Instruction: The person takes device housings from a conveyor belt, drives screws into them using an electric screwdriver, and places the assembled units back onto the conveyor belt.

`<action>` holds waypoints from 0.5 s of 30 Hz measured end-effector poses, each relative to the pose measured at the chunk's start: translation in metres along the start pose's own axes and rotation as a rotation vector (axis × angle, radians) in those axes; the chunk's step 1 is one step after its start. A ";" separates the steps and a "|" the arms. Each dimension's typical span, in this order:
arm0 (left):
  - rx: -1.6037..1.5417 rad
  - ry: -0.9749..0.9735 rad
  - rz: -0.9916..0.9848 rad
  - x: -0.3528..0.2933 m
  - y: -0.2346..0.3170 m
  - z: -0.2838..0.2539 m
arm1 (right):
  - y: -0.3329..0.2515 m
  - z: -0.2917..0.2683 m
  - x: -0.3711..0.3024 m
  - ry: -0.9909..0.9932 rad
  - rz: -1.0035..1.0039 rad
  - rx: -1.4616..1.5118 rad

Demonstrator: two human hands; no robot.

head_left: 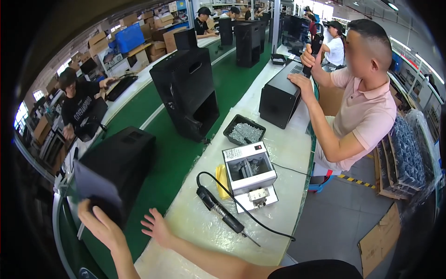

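Observation:
A black speaker cabinet [125, 158], slightly blurred, lies on the green conveyor belt at the left. My left hand [104, 228] is at its near lower edge with fingers stretched out. It appears to touch the cabinet, but the contact is hard to make out. To the right of it my right hand [159, 228] is held over the belt's edge, fingers spread, holding nothing. On the pale bench beside my right arm lies a black electric screwdriver [220, 209] with a cable. Behind it stands a white screw feeder [249, 169].
A taller black cabinet [188, 93] stands farther up the belt. A black tray of screws [245, 131] sits behind the feeder. A co-worker [357, 107] at the right holds a driver on another black cabinet [280, 96]. Another person [83, 107] works across the belt.

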State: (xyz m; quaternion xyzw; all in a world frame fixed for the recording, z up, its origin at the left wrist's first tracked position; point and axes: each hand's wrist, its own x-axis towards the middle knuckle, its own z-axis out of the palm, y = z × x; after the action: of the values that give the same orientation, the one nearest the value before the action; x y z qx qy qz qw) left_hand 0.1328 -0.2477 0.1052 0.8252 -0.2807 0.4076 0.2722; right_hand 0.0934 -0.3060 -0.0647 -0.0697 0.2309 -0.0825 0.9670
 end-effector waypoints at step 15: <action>-0.339 -0.093 -0.164 -0.011 0.066 -0.002 | -0.007 0.039 -0.044 -0.263 -0.361 0.076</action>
State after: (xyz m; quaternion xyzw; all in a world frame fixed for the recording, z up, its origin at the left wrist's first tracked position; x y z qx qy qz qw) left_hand 0.0808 -0.2899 0.1118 0.8056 -0.2896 0.2924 0.4262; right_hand 0.0717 -0.3007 -0.0104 -0.0836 0.0833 -0.2532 0.9602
